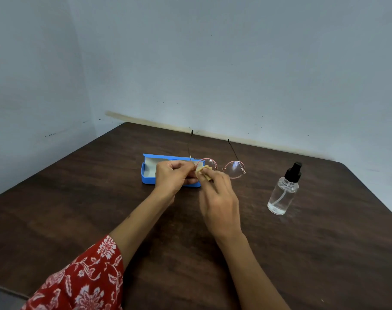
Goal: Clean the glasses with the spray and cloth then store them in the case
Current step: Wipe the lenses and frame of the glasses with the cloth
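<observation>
The fingers of the right hand (219,198) pinch a small yellowish cloth (204,172) against one lens of the glasses (221,167), and the cloth is mostly hidden by the fingertips. The left hand (173,175) has its fingers curled and grips the glasses at the rim by that same lens; the exact hold is hard to make out where the two hands meet. The glasses are lifted above the table (78,198), arms unfolded and pointing toward its far edge. Behind the left hand lies the open blue case (149,173), near the far edge; the hands cover its right half. A clear spray bottle (284,193) with a black nozzle stands upright toward the right edge, well apart from the hands. A red floral sleeve (87,276) is cut off at the lower left.
</observation>
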Demonstrator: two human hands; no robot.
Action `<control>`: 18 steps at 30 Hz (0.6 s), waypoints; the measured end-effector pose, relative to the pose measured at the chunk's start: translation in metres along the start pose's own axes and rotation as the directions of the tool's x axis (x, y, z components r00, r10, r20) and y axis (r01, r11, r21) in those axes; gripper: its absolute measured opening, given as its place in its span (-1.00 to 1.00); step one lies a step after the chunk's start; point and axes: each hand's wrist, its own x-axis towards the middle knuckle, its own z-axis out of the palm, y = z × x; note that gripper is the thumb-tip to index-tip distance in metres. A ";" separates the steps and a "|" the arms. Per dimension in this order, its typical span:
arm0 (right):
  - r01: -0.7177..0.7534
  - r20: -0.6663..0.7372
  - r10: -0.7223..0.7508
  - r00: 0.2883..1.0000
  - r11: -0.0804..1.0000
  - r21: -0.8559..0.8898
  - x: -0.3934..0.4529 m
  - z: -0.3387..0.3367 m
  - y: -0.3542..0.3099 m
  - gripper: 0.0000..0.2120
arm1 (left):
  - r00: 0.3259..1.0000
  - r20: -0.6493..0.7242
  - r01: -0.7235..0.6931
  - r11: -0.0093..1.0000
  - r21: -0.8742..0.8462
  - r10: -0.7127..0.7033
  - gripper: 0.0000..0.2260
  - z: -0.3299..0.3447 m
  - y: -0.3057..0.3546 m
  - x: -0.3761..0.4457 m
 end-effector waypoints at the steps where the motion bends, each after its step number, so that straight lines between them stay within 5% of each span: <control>1: 0.005 0.016 -0.005 1.000 1.000 0.004 0.000 0.000 0.000 -0.72 | 1.000 -0.012 0.002 1.000 0.003 -0.002 -0.89 0.000 0.001 0.001; 9: -0.260 -0.036 0.258 0.965 0.964 -0.049 -0.003 -0.010 0.022 -0.67 | 0.999 -0.052 0.010 1.000 -0.011 -0.011 -0.95 -0.004 0.003 0.004; 15: -0.146 0.030 0.145 0.989 0.989 0.029 -0.003 -0.005 0.008 -0.69 | 0.998 -0.063 -0.003 1.000 -0.006 0.003 -0.89 -0.003 0.004 0.001; 18: -0.214 -0.009 0.215 0.977 0.976 0.050 -0.004 -0.008 0.013 -0.70 | 0.998 -0.070 -0.005 1.000 -0.012 0.004 -0.89 -0.004 0.004 0.002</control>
